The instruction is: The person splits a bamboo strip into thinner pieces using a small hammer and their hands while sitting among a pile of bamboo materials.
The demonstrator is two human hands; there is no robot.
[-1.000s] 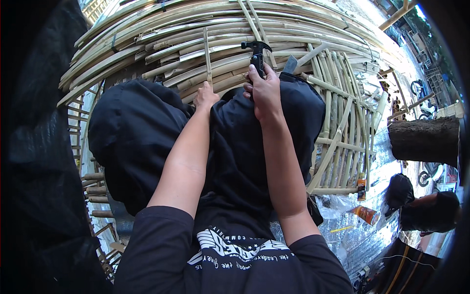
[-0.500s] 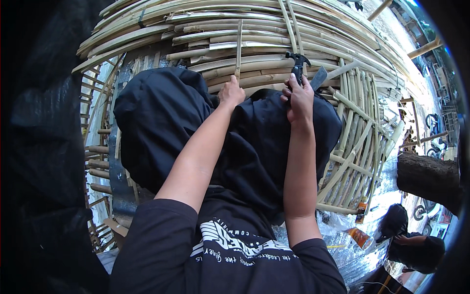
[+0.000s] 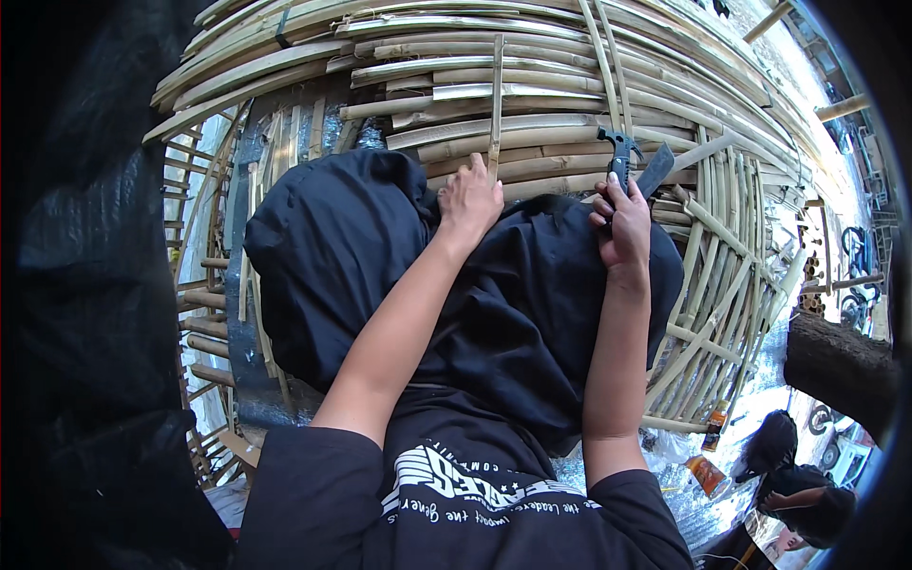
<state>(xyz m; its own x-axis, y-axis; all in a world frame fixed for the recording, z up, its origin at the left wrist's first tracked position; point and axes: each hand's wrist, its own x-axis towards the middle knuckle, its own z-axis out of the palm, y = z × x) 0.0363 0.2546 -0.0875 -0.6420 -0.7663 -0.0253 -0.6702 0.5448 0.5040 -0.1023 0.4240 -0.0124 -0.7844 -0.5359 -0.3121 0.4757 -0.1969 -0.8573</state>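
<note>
Head view: right hand (image 3: 622,223) hides hammer (image 3: 619,152) handle.

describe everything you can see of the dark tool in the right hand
The dark tool is a small hammer-like piece, black all over and looking like metal. Its head, with a curved claw-like end, sticks up above the fist; the handle is hidden inside the right hand, which grips it upright. Its head lies over the bent bamboo strips of the woven frame. A flat grey blade-like strip slants up just beside it.

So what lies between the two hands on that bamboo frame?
In the head view, black trouser fabric and pale bamboo slats span between left hand and right hand.
</note>
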